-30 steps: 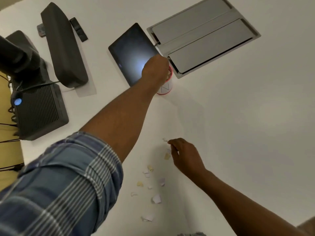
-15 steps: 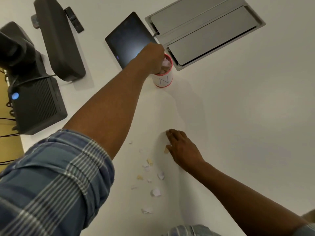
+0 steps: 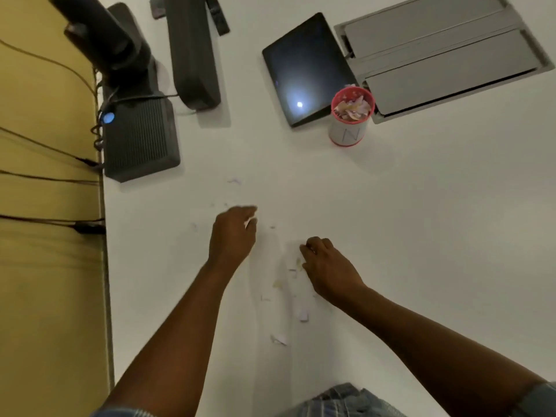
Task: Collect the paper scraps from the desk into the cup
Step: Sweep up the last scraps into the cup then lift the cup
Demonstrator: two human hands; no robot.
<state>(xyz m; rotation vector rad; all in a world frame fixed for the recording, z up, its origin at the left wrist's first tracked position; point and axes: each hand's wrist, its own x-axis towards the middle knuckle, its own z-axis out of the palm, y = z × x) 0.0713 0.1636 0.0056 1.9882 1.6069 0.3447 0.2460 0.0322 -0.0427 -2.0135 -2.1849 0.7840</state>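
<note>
Bare forearms — blue plaid shirt.

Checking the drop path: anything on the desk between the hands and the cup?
Nothing visible: bare white desk lies between the left hand, the right hand and the cup. The tablet sits beside the cup.

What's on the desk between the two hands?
In the head view, between the left hand and the right hand there is bare white desk with one tiny paper scrap. More scraps lie lower down, nearer the person.
</note>
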